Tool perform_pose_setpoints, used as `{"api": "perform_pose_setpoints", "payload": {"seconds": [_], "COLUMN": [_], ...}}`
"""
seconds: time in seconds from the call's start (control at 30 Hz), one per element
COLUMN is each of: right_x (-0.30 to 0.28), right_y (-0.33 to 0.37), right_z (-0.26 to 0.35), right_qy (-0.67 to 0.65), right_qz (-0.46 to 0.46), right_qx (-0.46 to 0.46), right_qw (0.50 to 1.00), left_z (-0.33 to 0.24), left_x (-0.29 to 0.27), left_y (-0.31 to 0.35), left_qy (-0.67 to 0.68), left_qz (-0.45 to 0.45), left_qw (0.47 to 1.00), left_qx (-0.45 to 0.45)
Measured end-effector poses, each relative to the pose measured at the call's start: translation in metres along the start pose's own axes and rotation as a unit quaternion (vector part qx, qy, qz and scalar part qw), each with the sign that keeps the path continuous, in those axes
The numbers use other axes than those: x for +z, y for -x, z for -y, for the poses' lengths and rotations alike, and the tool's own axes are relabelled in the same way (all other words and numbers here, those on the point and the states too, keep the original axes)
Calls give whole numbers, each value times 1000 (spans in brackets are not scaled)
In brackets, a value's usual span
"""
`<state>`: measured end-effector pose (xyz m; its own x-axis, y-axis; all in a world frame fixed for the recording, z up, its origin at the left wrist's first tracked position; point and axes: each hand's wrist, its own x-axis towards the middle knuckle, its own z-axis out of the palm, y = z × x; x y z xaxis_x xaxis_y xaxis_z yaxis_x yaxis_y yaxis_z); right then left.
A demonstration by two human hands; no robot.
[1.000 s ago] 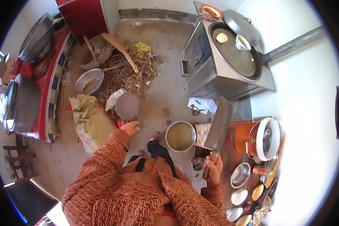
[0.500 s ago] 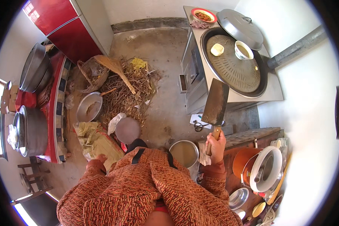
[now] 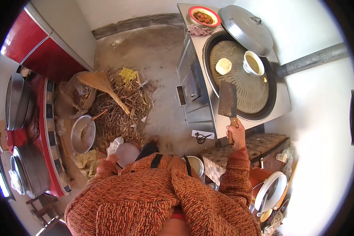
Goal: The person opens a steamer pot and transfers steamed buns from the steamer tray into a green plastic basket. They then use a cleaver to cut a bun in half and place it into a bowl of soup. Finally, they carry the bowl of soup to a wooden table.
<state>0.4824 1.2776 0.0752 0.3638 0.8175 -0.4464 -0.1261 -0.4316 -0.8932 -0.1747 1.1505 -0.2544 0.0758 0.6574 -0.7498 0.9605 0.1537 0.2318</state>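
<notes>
At two o'clock in view, the fingers of your right hand (image 3: 236, 135) grasp a cleaver (image 3: 227, 99), blade pointed away, likely for safety, while your left hand (image 3: 111, 159), at eight o'clock beside a white bag (image 3: 115, 145), hides its grip.

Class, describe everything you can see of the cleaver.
The cleaver has a broad, roughly rectangular, dark and mottled blade that looks like metal, and a brown handle that looks wooden. The person's right hand grips the handle, with the blade pointing away from the body. In view, the blade overlaps the stove; whether they touch is unclear.
</notes>
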Motion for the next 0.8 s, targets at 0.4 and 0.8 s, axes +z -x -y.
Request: {"api": "perform_pose_setpoints", "payload": {"seconds": [0.4,0.8], "right_x": [-27,-36], "right_y": [-66,-101], "right_z": [5,22], "right_qy": [10,-12], "right_qz": [46,59], "right_qx": [34,91], "right_qw": [998,994], "left_z": [-294,-409], "left_x": [-268,-318], "left_y": [-50,-123], "left_qy": [211,161], "left_qz": [-73,-93], "left_qw": [971,933], "left_qx": [91,308]}}
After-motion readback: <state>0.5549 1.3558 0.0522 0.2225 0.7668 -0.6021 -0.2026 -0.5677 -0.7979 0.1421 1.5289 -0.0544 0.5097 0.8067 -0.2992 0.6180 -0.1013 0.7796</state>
